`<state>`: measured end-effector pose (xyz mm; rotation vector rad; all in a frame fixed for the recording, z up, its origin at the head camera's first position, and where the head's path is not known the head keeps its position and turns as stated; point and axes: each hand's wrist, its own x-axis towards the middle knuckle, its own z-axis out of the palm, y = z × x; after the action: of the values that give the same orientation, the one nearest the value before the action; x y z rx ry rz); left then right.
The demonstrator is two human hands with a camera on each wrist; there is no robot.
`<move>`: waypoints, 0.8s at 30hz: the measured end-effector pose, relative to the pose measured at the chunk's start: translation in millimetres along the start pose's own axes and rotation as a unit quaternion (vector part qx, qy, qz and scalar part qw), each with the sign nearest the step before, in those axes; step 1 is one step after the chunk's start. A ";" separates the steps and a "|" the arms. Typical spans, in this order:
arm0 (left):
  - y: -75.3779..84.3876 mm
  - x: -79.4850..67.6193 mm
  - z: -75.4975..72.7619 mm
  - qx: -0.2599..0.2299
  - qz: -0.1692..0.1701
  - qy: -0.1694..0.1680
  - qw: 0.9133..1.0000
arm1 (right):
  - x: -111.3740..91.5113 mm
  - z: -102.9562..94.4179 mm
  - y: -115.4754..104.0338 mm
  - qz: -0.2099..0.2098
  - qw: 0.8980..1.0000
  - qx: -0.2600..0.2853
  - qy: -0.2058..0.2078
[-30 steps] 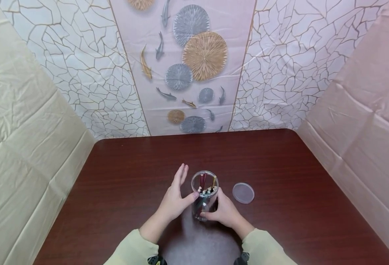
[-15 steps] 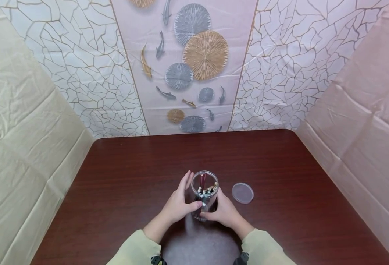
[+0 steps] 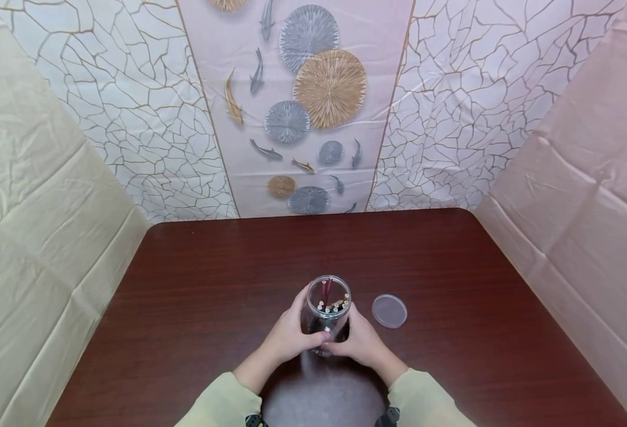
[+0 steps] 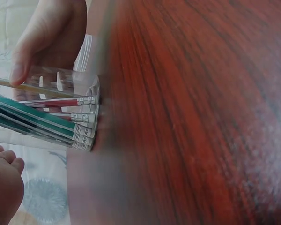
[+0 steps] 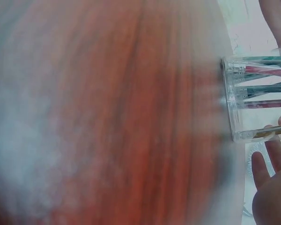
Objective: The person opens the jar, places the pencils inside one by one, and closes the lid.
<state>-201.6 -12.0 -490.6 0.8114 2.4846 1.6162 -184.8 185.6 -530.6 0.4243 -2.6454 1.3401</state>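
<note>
A clear plastic jar [image 3: 313, 325] of pencils stands upright on the brown table, its round mouth uncovered. Several pencils [image 3: 336, 308] lean inside with pale ends up, and a dark red pair rises at the back. My left hand [image 3: 287, 339] holds the jar's left side, thumb across the front. From the right, my right hand [image 3: 364, 342] grips it low down, the two thumbs meeting in front. Green, red and yellow barrels show through the jar wall [image 4: 42, 136] in the left wrist view. Fingers behind the jar are partly hidden in the head view.
A round translucent lid [image 3: 389, 311] lies flat on the table [image 3: 228, 261] just right of the jar. Patterned cloth [image 3: 287, 201] hangs behind the table's far edge, and pale fabric walls [image 3: 41, 284] flank both sides.
My left hand has moved in and closed round the jar, its thumb sliding down the front. A yellow pencil that stood up at the right has dropped lower. The right hand keeps its grip.
</note>
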 end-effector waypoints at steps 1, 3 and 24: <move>0.4 0.1 0.6 -0.001 0.000 0.000 1.000 | -0.3 -0.3 0.2 -0.002 1.000 0.000 -0.001; 0.3 0.7 2.2 -0.003 0.001 -0.001 1.000 | -1.1 -0.5 0.9 -0.004 1.000 0.000 -0.001; -4.9 3.2 18.4 -0.023 -0.013 0.046 0.999 | 0.7 0.2 1.5 0.004 1.000 0.019 -0.013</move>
<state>-200.2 3.3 -502.4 0.7124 2.4982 1.7329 -185.9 186.2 -531.6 0.4386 -2.6487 1.3981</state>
